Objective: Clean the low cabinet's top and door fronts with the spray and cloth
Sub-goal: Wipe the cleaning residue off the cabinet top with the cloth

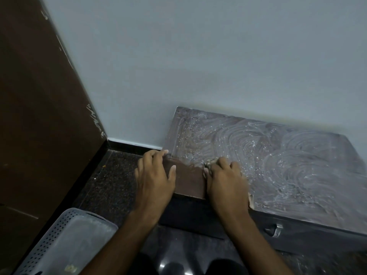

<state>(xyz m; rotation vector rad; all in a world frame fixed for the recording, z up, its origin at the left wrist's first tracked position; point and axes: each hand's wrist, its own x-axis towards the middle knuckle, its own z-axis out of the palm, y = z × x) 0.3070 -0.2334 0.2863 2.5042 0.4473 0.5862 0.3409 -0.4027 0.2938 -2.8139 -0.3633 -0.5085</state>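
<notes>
At lower left, a perforated grey plastic basket (65, 243) stands on dark speckled flooring (111, 175); no legible writing appears. Left hand (155, 175) grips the cabinet's left corner, fingers curled over the edge. Right hand (226, 179) presses a crumpled cloth (211, 163), mostly hidden beneath it, onto the cabinet top (288, 161), a dark wood-grain surface covered in white swirled foam streaks. Below, the door front (309, 235) carries a metal handle (276, 230).
</notes>
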